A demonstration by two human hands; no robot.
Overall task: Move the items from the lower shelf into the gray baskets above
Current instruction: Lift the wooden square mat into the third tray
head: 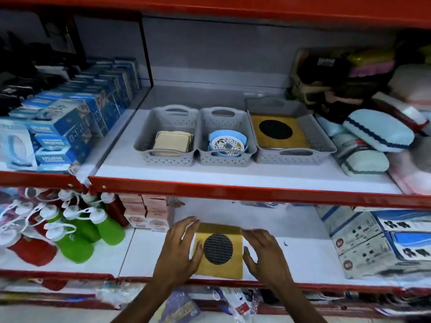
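Observation:
A yellow packet with a black round mesh disc (pixel 219 250) lies on the lower shelf (pixel 298 257), on top of another like it. My left hand (pixel 179 250) is at its left edge and my right hand (pixel 263 250) at its right edge, both with fingers spread; whether they grip it is unclear. On the upper shelf stand three gray baskets. The left basket (pixel 149 134) holds beige square items. Blue patterned bowls fill the middle basket (pixel 205 136). The right basket (pixel 317 136) holds a matching yellow packet with a black disc (pixel 277 131).
Green and red bottles with white caps (pixel 77 231) crowd the lower shelf's left. Pink boxes (pixel 147 215) stand behind my left hand. Blue-and-white boxes (pixel 384 238) sit at lower right. Upper shelf has blue boxes (pixel 70 117) at left and light-blue cases (pixel 377 134) at right.

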